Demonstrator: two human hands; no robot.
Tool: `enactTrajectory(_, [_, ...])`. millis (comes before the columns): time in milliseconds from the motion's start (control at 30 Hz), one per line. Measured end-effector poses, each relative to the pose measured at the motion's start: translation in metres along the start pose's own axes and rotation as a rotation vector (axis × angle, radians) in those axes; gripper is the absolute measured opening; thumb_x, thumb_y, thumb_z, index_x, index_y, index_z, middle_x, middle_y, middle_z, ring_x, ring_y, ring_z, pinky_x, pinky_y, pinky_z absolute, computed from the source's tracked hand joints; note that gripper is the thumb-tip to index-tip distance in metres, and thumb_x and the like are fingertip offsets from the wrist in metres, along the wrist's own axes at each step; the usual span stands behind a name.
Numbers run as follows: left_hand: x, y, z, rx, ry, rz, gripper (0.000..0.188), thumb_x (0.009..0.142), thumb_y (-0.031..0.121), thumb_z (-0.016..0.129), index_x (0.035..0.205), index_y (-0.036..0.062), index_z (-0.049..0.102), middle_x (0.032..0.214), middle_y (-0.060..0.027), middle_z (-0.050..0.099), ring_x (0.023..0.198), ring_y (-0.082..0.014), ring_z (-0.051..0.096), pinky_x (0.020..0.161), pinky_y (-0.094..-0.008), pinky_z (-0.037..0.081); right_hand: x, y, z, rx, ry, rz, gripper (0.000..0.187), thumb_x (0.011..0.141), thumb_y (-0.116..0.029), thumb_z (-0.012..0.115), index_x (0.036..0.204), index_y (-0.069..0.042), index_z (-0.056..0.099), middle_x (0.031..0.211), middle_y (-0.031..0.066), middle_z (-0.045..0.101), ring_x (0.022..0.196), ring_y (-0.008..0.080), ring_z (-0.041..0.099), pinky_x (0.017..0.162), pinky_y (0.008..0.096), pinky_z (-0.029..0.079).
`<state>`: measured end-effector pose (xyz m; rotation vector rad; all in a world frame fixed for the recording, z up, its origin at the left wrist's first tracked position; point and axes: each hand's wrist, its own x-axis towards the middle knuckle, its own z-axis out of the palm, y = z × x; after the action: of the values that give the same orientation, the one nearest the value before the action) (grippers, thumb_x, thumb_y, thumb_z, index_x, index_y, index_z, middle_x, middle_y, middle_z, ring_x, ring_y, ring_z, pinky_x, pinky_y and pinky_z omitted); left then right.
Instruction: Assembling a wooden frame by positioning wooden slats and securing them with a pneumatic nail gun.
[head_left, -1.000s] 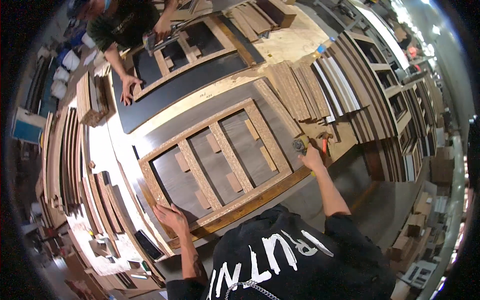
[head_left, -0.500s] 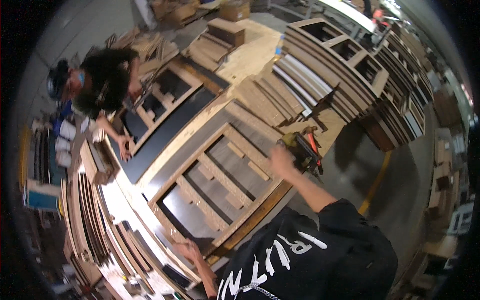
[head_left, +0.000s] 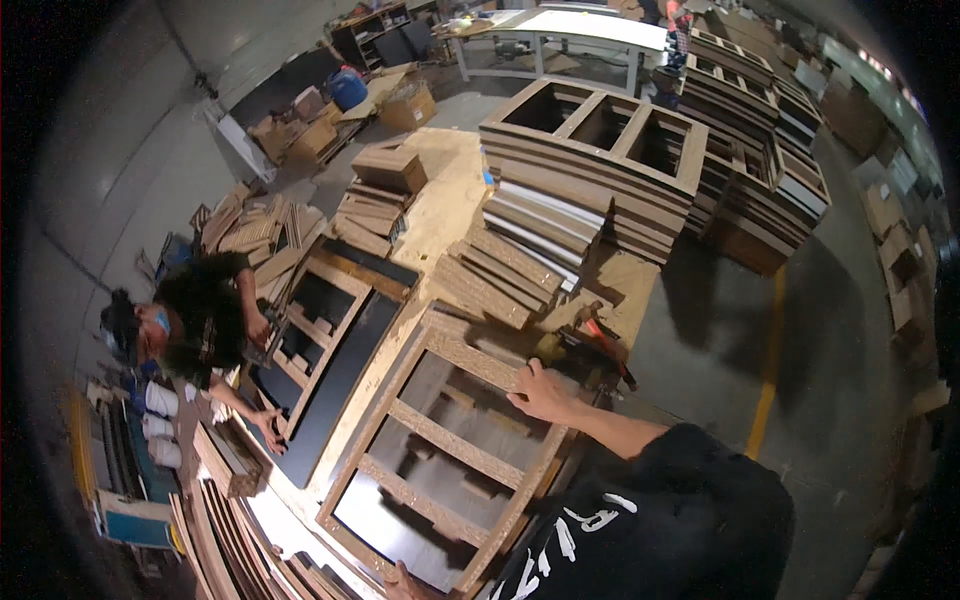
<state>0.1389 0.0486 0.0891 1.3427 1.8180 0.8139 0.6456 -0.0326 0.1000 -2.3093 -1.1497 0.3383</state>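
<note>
A rectangular wooden frame (head_left: 457,443) with two inner crossbars is raised at a slant above the grey work surface. My right hand (head_left: 548,392) is closed over its far right corner, fingers curled across the rail. My left hand (head_left: 404,582) grips the frame's near left end; most of it lies below the picture's edge. Through the openings, several small wood blocks (head_left: 480,484) show on the surface beneath. Past my right hand lie a greenish tool (head_left: 549,348), partly hidden, and a red-handled hammer (head_left: 608,343).
Across the table, a person (head_left: 205,320) works on another wooden frame (head_left: 325,345) on a black panel (head_left: 345,385). Cut boards (head_left: 495,275) are piled beyond my frame. Tall stacks of frames (head_left: 590,165) stand farther back. Long strips (head_left: 225,540) lie at the lower left.
My hands have lifted the frame off the surface, leaving the small blocks behind. The right hand now grips the corner. My view has shifted, showing more of the far room.
</note>
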Motion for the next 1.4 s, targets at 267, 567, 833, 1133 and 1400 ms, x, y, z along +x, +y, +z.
enactTrajectory(267, [0.013, 0.3, 0.085, -0.268, -0.37, 0.3, 0.059, 0.088, 0.03, 0.071, 0.13, -0.0039, 0.046, 0.104, -0.0116, 0.062, 0.087, -0.0193, 0.062, 0.072, -0.0325, 0.052, 0.022, 0.076, -0.257, 0.4, 0.329, 0.159, 0.057, 0.083, -0.042, 0.075, 0.119, 0.0, 0.06, 0.103, 0.0144, 0.069, 0.095, 0.025, 0.067, 0.083, 0.0409, 0.055])
enactTrajectory(567, [-0.033, 0.564, 0.356, -0.237, -0.585, 0.574, 0.047, 0.088, 0.035, 0.075, 0.11, -0.004, 0.062, 0.094, -0.0059, 0.063, 0.083, -0.0133, 0.056, 0.078, -0.0312, 0.046, 0.034, 0.229, -0.426, 0.598, 0.811, 0.423, 0.048, 0.081, -0.03, 0.078, 0.114, 0.003, 0.066, 0.101, 0.0123, 0.071, 0.089, 0.0184, 0.065, 0.079, 0.034, 0.052])
enactTrajectory(833, [0.043, 0.725, 0.606, -0.301, -0.859, 1.061, 0.05, 0.093, 0.036, 0.067, 0.121, -0.0048, 0.057, 0.099, -0.0053, 0.065, 0.083, -0.0156, 0.056, 0.077, -0.0343, 0.05, 0.072, 0.308, -0.44, 0.852, 0.927, 0.539, 0.065, 0.081, -0.026, 0.077, 0.13, 0.01, 0.052, 0.117, 0.0184, 0.062, 0.105, 0.0243, 0.06, 0.095, 0.0359, 0.046])
enactTrajectory(1133, [-0.087, 0.661, 0.775, 0.24, -0.39, 1.636, 0.077, 0.09, 0.064, 0.055, 0.124, -0.0051, 0.06, 0.115, -0.0298, 0.06, 0.113, -0.0438, 0.055, 0.107, -0.0482, 0.037, 0.14, 0.321, -0.399, 0.47, 0.883, 0.569, 0.115, 0.076, -0.03, 0.081, 0.154, 0.005, 0.004, 0.15, 0.0347, 0.032, 0.134, 0.0427, 0.043, 0.111, 0.0425, 0.037])
enactTrajectory(1400, [-0.107, 0.676, 0.728, 0.67, -0.535, 1.577, 0.062, 0.087, 0.057, 0.062, 0.07, -0.0022, 0.062, 0.072, -0.0227, 0.063, 0.073, -0.0399, 0.062, 0.071, -0.0464, 0.048, 0.142, 0.316, -0.407, 0.477, 0.845, 0.598, 0.108, 0.075, -0.018, 0.078, 0.153, 0.007, 0.007, 0.136, 0.0321, 0.051, 0.121, 0.0376, 0.058, 0.105, 0.0387, 0.045])
